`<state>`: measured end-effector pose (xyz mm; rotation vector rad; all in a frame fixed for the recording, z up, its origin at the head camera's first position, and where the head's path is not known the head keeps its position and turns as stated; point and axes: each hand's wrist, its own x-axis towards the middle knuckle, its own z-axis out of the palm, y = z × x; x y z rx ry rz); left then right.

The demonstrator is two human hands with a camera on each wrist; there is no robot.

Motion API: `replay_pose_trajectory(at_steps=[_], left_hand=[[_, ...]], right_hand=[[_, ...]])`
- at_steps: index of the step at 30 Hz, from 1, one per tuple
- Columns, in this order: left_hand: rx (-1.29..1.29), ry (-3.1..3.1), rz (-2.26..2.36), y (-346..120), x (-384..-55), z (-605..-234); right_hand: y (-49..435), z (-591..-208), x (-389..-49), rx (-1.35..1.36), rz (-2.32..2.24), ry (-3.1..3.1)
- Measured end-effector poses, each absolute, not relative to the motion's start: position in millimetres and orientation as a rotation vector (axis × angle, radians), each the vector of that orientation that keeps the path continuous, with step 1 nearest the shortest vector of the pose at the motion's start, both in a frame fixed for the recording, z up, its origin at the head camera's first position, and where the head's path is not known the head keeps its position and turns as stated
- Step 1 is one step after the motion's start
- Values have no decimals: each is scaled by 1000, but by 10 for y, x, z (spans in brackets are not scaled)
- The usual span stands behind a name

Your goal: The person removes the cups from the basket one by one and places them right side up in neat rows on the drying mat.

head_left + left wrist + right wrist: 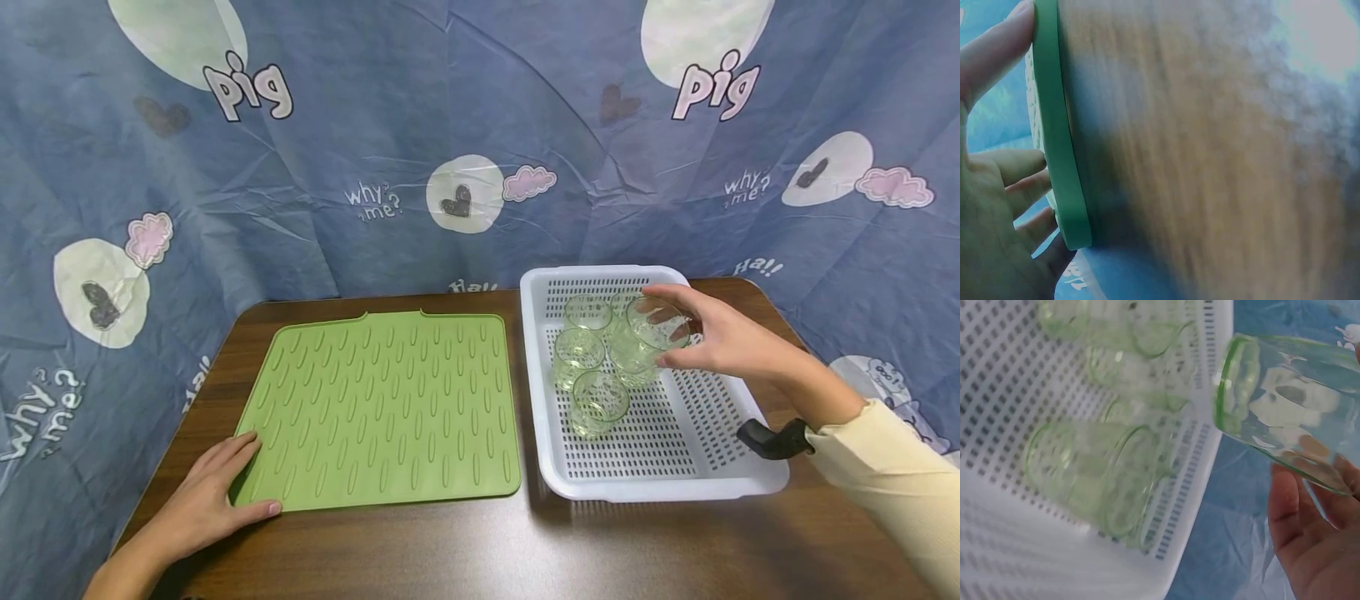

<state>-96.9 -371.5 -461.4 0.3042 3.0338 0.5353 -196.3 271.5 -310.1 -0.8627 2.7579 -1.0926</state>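
Fingers and thumb of our right hand [716,329] grasp one glass [1291,403] above the white basket [660,490]; we should lift straight, clear of the other glasses [600,398] inside. Left of the basket, our left hand [204,504] rests loosely on the green mat [390,408], likely steadying it.

Room looks evenly lit from here, fairly bright. Soft pale glare on the glossy brown wood-grain table [465,546], near-left of the white perforated plastic basket [720,486]; soft shadow at the basket's near-left corner. Head view mostly sharp. Left wrist view: bluish, table badly blurred, one patch blown out white. Right wrist view: dimmer, hazy; basket's holes soft, clear green-tinted glass tumbler [1260,394] above it reads sharper.
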Motion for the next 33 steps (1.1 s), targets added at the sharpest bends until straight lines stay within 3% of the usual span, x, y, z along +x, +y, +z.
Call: replay_pose_trajectory(at_steps=[10, 33], left_hand=[[319, 3038, 534, -3706, -983, -4585], [299, 3013, 541, -3716, -965, -4576]], right_hand=[[2471, -3034, -2079, -859, -1347, 2637], [1725, -2953, -2462, -815, -1264, 2620]])
